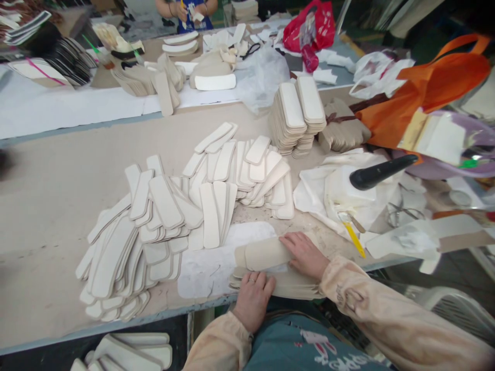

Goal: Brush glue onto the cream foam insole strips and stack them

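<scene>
My left hand (253, 301), with a ring on one finger, lies at the table's front edge. Its fingers stretch over the left part of a stack of thin beige strips (294, 285). My right hand (307, 255) grips the right end of a rounded beige strip (266, 253) just behind that stack; its thumb is partly hidden. Under the strip and to its left is a white paper sheet (197, 273). A large loose heap of similar cream strips (166, 201) spreads to the left and beyond my hands.
Neat stacks of strips (292, 105) stand at the back right. Nearer are a white container with a black handle (381, 172), a yellow cutter (353, 238) and an orange bag (429, 98). More strips (131, 353) lie below the table edge. Another person's hands (189, 11) work across the table.
</scene>
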{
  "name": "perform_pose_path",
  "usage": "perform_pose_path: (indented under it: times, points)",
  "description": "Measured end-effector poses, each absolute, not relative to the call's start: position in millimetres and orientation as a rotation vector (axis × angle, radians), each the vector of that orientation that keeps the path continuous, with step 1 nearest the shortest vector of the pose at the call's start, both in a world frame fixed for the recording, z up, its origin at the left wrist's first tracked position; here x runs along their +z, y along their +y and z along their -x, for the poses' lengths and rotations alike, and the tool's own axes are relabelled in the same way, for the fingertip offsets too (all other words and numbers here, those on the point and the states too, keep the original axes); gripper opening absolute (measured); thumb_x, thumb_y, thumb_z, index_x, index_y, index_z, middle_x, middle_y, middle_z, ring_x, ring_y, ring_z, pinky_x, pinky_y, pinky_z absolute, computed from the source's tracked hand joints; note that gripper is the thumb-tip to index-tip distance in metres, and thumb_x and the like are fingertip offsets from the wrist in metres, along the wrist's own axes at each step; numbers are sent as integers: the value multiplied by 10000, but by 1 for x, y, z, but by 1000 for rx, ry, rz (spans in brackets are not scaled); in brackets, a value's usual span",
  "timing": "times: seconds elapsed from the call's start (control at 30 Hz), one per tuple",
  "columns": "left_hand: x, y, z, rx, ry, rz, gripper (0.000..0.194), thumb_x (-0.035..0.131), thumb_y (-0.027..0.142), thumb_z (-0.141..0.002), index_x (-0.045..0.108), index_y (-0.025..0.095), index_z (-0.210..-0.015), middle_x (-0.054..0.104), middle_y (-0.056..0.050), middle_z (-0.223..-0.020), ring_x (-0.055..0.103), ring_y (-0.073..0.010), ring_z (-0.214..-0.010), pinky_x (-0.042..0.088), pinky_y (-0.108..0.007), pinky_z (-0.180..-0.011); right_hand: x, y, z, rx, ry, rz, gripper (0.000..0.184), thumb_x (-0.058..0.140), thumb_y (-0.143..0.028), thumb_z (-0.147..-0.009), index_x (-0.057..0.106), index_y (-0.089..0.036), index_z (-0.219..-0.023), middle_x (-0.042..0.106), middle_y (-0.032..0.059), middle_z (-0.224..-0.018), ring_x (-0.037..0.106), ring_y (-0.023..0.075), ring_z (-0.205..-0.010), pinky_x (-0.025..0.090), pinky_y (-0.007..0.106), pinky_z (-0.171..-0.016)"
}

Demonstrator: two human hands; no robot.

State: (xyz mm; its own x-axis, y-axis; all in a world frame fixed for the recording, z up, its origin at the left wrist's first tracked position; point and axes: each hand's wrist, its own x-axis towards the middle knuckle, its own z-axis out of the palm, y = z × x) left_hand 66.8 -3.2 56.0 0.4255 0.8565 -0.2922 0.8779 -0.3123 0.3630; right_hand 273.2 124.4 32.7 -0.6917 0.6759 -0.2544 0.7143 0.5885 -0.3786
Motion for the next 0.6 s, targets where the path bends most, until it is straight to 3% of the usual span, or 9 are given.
perform_pose_path:
  times: [0.2, 0.47, 0.6]
  points:
    - [56, -2, -67, -56, 1465, -2210, 274, 403, 214, -921, 527, 227, -1166, 576, -60, -1006, 509, -228, -943, 409, -392, -830, 33, 129, -270, -683, 2637, -1231, 610, 728, -128, -575, 521, -154, -1148, 505, 123, -1159, 449, 288, -1058, 380, 400, -919]
    - [55, -3, -67, -56, 1467, -2205, 284, 445, 221, -906, 520, 233, -1180, 582, -57, -1040, 515, -234, -939, 416, -399, -819, 35, 133, -265, -655, 2531, -1236, 634, 781, -205, -548, 522, -191, -1126, 531, 93, -1043, 478, 294, -989, 369, 402, -861]
    - [54, -3, -67, -45, 1479, -2207, 307, 420, 218, -918, 514, 233, -1210, 567, -80, -1144, 514, -242, -984, 410, -415, -843, 39, 131, -266, -673, 2493, -1213, 492, 733, -172, -604, 535, -176, -1054, 525, 91, -1026, 516, 255, -914, 405, 340, -785]
